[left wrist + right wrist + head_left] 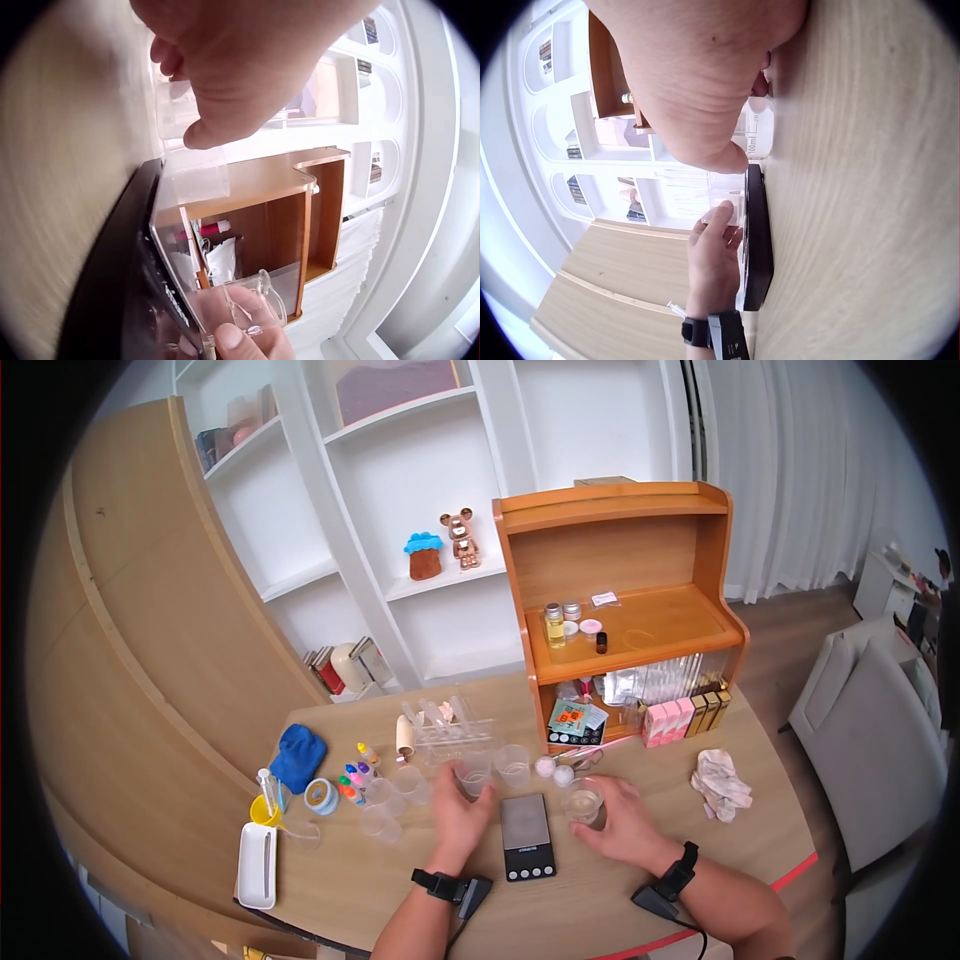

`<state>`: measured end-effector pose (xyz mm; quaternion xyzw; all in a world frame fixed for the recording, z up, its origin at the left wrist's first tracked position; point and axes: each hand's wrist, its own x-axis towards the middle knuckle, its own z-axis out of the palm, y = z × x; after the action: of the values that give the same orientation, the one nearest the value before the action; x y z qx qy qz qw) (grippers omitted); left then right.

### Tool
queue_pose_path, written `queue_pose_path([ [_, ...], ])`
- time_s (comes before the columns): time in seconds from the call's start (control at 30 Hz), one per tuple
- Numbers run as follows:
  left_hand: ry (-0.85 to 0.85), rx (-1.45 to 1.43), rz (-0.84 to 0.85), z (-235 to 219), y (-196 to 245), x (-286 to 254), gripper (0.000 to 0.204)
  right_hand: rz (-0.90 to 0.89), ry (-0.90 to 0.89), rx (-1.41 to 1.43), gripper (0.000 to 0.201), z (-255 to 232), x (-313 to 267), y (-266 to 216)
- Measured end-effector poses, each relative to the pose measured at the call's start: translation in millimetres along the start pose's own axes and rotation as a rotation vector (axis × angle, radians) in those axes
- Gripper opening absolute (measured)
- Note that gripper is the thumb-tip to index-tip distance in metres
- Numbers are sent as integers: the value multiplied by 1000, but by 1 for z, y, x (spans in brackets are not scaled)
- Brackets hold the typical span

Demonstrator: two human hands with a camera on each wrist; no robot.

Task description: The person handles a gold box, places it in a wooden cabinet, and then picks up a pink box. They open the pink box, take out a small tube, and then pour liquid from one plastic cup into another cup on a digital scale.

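A black digital scale (527, 835) with a grey plate lies between the hands. The left hand (465, 818) grips a clear plastic cup (474, 774) behind the scale's left side. At its right, the right hand (622, 830) holds another clear cup (584, 806) between thumb and fingers. Measuring marks show on this cup (759, 131) in the right wrist view, below the right hand (697, 90); the left hand (714, 262) is beyond the scale (757, 240). In the left wrist view the left hand (240, 71) partly hides its cup (174, 109).
More clear cups (513, 766) stand around the left hand. Small coloured bottles (350, 788), a tape roll (321, 796), a blue cloth (297, 758) and a white tray (258, 865) lie left. A wooden shelf (625, 510) stands behind; a crumpled cloth (720, 785) lies right.
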<state>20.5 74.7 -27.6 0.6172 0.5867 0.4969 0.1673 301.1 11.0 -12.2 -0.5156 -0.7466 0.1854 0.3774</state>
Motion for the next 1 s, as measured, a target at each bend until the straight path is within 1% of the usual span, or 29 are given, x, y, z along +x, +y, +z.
queue_pose_path([
  [0.03,83,75,93,-5,10,-3,55,-15,-3,8,69,0,0,0],
  [0.07,68,69,95,-9,22,-5,55,-29,-4,15,69,-1,0,-1],
  [0.13,130,235,306,-18,46,-7,56,-18,0,5,69,-1,0,-1],
  [0.17,117,228,309,-19,57,-9,56,-21,-4,1,69,-1,-1,-2],
  [0.23,33,237,436,-18,77,-15,61,-3,-15,-5,69,-2,0,-3],
  [0.3,-7,254,464,-17,94,-23,62,12,-26,-10,69,-1,-1,-1],
  [0.33,-37,279,491,-15,99,-25,62,-10,-15,-9,69,0,-1,1],
  [0.47,-101,301,572,-5,106,-29,62,-41,-6,-2,69,1,-2,1],
  [0.6,-129,413,637,0,109,-34,63,-25,-16,0,68,-1,-2,-1],
  [0.73,-121,495,681,2,109,-34,66,-49,-9,17,66,1,-1,1],
  [0.83,-136,543,684,1,112,-36,69,-50,-7,16,65,1,-1,1],
  [1.0,-111,596,714,1,113,-38,67,-44,-15,15,64,2,0,0],
])
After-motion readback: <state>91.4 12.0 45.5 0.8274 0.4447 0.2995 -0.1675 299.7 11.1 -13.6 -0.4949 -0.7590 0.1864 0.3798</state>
